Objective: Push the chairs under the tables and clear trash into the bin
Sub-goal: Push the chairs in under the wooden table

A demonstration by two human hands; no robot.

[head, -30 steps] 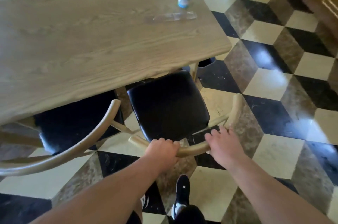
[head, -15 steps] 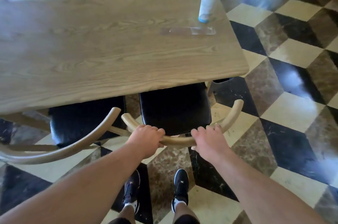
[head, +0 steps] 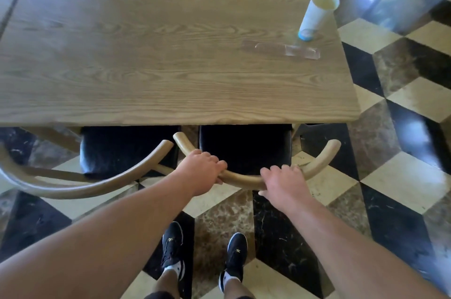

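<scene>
At the table (head: 170,59) edge, left hand (head: 202,171) and right hand (head: 284,182) grip the chair (head: 244,147) rail; push evenly, straight.

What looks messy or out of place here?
Leftover trash on the table, near its far right corner: a white paper cup standing, and a clear plastic piece lying flat beside it. The chair that the left hand and right hand grip sits straight.

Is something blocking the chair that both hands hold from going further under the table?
Nothing visible does. The chair sits partly under the table already; the neighbouring chair stands beside it, not ahead.
</scene>
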